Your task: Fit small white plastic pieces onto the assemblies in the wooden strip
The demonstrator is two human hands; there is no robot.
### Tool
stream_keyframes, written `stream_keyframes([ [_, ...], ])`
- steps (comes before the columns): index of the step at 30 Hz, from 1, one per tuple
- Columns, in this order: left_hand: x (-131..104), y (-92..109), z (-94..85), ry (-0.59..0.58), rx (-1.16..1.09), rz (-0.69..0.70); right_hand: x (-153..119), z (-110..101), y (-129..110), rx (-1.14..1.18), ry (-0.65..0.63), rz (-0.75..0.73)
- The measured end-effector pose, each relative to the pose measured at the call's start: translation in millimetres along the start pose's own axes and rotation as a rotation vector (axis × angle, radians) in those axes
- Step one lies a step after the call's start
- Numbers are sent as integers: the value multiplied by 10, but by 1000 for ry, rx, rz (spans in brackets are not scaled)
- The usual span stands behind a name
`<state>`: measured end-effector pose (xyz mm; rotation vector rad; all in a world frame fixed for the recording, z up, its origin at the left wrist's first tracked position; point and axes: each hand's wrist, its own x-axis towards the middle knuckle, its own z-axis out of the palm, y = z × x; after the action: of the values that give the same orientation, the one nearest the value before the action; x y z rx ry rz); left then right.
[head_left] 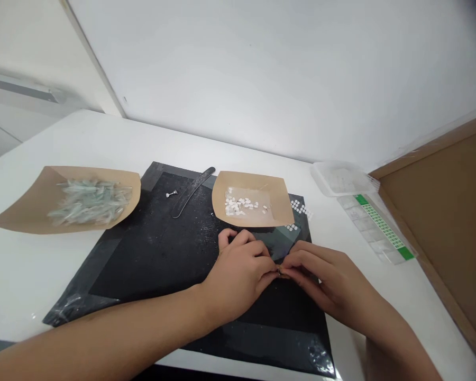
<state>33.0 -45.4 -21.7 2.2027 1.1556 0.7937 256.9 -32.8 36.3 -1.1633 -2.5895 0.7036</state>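
My left hand [244, 275] is closed in a pinch over the right part of the black mat [154, 254]. Its thumb and index fingertips meet those of my right hand [321, 272], which is pinched too. Between the fingertips shows a tiny dark, shiny piece [278, 271], mostly hidden and too small to name. Just beyond my hands stands a brown paper tray [254, 180] with small white pieces [238, 203] in it. White round stickers [301, 208] lie on the mat by its right side, partly on a clear sheet.
Another brown paper tray [19, 214] at the left holds many translucent strips [91, 201]. A black curved nail file [193, 191] and a small metal piece [171, 194] lie on the mat. At the right are a clear plastic container [341, 177], a green-labelled clear packet [381, 227] and a cardboard box [440, 196].
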Motion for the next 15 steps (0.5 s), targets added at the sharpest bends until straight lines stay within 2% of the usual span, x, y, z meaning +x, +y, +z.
stream_keyframes([
  [15, 5, -2, -9, -8, 19, -11, -1, -1, -1, -42, 31, -21],
])
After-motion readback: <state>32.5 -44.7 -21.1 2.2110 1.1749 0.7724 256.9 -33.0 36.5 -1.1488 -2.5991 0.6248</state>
